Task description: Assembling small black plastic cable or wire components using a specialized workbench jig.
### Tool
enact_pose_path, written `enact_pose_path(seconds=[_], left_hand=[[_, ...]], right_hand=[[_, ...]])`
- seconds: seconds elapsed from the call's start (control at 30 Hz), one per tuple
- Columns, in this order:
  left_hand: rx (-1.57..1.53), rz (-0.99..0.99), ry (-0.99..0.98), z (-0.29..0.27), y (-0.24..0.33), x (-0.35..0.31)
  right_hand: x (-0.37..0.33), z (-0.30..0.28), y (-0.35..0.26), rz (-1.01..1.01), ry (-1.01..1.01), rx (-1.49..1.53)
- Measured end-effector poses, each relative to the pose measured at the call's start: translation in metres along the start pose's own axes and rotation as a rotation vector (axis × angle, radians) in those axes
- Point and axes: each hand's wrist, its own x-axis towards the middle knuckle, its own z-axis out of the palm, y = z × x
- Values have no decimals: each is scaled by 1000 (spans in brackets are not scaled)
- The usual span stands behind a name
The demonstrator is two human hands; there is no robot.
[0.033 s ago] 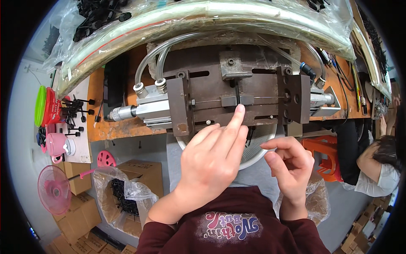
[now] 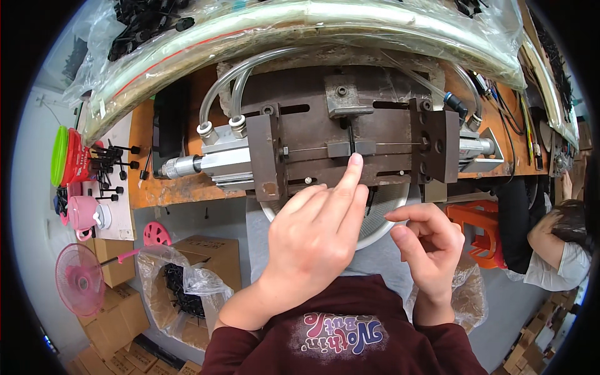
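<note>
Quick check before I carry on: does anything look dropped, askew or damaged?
Two small dark bits lie on the grey floor below the wooden bench, apart from the bagged black parts, so possibly dropped; too small to identify. Nothing stands out at the metal fixture by the left hand.

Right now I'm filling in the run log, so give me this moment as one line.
left hand: index fingertip at black strip | blocks: either side of strip | right hand: curled, nothing visibly held

The fixture (image 2: 319, 134) lies on the bench (image 2: 181, 192), behind the basket (image 2: 380, 238).
</note>
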Motion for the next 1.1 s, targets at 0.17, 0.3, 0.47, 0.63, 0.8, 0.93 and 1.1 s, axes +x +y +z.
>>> enact_pose_path(seconds=[0.17, 0.3, 0.47, 0.63, 0.8, 0.93, 1.1], left_hand=[[14, -14, -22, -1, -3, 5], [-5, -49, -53, -4, -1, 6], [-15, -48, -43, -6, -2, 7], [-36, -29, -13, -6, -5, 6], [-152, -14, -47, -19, -4, 2], [-267, 18, -112, -33, -11, -11], [-403, 22, -104, -48, -3, -16]], right_hand=[[2, -1, -1, -70, 0, -40], [3, -1, -1, -116, 1, -50], [15, -9, -21, -145, -36, -52], [58, -12, -66, -373, 90, -123], [124, 5, -109, -702, 16, -284], [154, 23, -115, -909, 3, -448], [219, 36, -105, -931, 116, -699]])
